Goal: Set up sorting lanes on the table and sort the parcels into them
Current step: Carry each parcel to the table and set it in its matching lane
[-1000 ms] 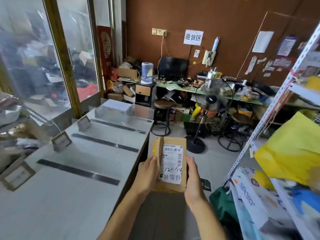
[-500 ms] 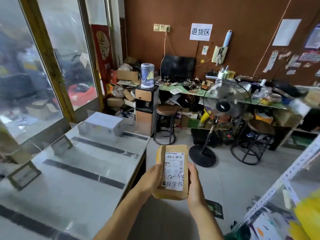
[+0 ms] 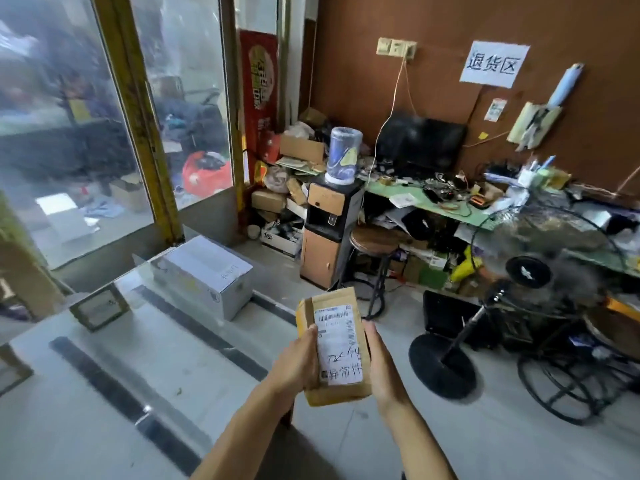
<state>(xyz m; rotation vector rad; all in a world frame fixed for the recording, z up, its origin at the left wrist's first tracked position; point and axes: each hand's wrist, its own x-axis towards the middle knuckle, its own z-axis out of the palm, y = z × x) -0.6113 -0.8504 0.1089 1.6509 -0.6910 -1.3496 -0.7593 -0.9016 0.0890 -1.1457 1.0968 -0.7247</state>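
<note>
Table (image 3: pixel 104 393) nearer, hands (image 3: pixel 337 365) still gripping parcel (image 3: pixel 334 344)

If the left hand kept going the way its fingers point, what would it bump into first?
The left hand already grips the brown parcel, so it would press into that first. The right hand holds the other side. Depth beyond is hard to judge.

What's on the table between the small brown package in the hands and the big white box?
Only a black tape stripe crosses the bare tabletop between the brown package and the white box, seen in the head view.
</note>
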